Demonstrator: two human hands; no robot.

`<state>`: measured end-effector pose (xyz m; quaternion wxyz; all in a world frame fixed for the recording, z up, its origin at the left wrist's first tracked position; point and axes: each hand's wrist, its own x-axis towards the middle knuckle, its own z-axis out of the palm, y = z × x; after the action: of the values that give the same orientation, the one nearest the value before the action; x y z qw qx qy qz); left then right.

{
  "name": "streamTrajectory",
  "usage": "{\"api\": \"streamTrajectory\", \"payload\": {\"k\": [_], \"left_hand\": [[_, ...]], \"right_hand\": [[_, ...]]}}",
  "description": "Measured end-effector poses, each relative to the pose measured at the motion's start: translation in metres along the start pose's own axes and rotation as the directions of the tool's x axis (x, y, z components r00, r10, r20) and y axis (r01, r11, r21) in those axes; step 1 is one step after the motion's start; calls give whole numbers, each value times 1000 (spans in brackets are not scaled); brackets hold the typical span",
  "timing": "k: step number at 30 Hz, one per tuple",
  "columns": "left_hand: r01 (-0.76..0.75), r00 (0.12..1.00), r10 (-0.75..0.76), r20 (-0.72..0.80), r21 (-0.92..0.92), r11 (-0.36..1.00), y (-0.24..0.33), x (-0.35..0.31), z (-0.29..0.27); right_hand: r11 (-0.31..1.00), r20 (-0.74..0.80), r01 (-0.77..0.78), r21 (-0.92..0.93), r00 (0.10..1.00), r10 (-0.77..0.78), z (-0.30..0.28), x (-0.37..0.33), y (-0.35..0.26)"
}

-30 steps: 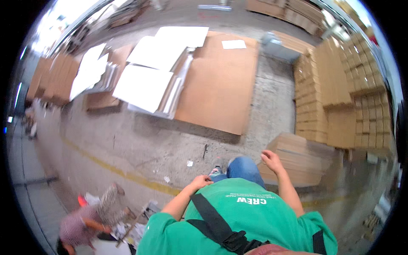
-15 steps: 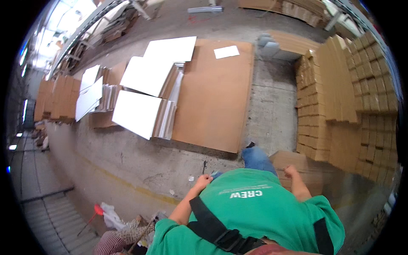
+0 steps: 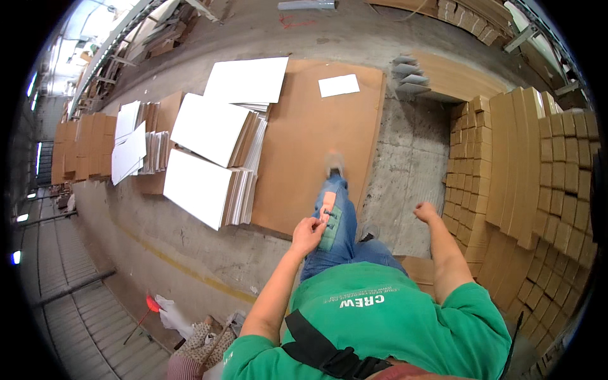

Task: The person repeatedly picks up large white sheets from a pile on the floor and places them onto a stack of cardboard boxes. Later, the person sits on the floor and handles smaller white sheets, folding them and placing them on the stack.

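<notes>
My left hand [image 3: 308, 235] hangs over my raised leg in blue jeans [image 3: 344, 234], its fingers curled together beside a green and pink patch [image 3: 330, 218] on the thigh. Whether anything is inside those fingers is hidden. Out to the right, my right hand [image 3: 425, 212] is closed in a loose fist, apart from everything, with nothing visible in it. My foot [image 3: 334, 166], smeared by motion, is over the large brown cardboard sheet [image 3: 310, 133]. A white sheet of paper [image 3: 339, 85] lies on its far part. Stacks of white panels [image 3: 197, 189] stand along its left side.
Brown cardboard bundles [image 3: 468, 168] are piled high at the right. Smaller white panels [image 3: 128, 155] and brown cartons [image 3: 85, 145] stand at the far left. Grey-ended boards [image 3: 410, 75] lie at the far right. A red object [image 3: 152, 303] and plastic bag [image 3: 175, 318] are low on the left.
My leg has swung forward over the cardboard sheet. Both hands have moved away from my body, the left over the thigh, the right farther forward.
</notes>
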<state>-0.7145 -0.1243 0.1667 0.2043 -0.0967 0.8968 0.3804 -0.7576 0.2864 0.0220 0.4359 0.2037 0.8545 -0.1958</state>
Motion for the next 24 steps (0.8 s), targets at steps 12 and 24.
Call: {"api": "streamTrajectory", "payload": {"k": [12, 24], "left_hand": [[68, 932, -207, 298, 417, 906, 38, 321, -12], [190, 962, -212, 171, 136, 972, 9, 401, -52]], "right_hand": [[993, 225, 69, -100, 973, -45, -82, 225, -223], [985, -112, 173, 21, 979, -170, -102, 509, -416]]}}
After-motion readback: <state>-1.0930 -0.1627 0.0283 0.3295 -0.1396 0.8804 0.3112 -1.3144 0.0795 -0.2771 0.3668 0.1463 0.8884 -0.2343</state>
